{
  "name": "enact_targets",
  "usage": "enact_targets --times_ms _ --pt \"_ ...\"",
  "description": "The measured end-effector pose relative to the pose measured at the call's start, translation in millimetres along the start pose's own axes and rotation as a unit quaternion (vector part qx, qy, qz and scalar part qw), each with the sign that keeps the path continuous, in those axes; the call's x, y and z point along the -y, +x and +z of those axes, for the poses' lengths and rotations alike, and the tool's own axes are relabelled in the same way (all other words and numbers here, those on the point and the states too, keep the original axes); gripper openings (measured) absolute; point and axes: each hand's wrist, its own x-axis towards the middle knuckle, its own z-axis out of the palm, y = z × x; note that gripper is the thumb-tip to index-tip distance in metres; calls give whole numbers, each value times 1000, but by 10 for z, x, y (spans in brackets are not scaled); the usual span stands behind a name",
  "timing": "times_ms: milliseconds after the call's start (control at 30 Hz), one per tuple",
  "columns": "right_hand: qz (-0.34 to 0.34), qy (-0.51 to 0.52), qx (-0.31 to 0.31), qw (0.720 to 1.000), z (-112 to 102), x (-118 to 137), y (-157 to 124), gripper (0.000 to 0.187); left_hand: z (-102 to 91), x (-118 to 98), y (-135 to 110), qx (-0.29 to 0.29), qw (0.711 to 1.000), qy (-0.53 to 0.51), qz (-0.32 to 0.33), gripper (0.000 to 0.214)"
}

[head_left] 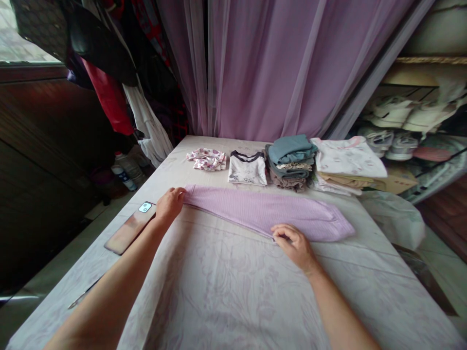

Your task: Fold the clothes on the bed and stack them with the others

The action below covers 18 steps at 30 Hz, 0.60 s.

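Lilac ribbed pants [251, 206], apparently folded lengthwise, lie flat across the table, with the narrow end on the left and the wider end on the right. My left hand [170, 204] pinches the corner of the narrow end. Along the near edge, my right hand [294, 245] has its thumb and fingertips closed on the fabric. Just beyond the pants sit a folded white shirt with a dark collar [247, 169] and a small folded patterned garment [207, 159].
A phone [130, 227] lies beside my left forearm, with a pen [84, 292] nearer the edge. Stacked folded clothes [292, 160] and a white printed top [350, 158] stand at the back right of the table [233, 296]. Behind hangs a purple curtain [262, 68]; shoes [396, 116] fill a rack at right.
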Motion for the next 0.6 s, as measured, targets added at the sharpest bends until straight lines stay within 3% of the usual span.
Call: enact_targets --times_ms 200,333,467,600 --pt "-17 -55 13 998 24 24 1 14 15 17 -15 25 999 21 10 39" --pt "-29 -88 14 996 47 45 -11 15 -4 8 -22 12 998 62 23 35" --pt "-24 -89 19 996 52 56 -11 17 -30 -216 34 -27 992 55 110 32" --pt "14 -75 16 997 12 39 83 24 125 -576 115 23 975 8 222 40"
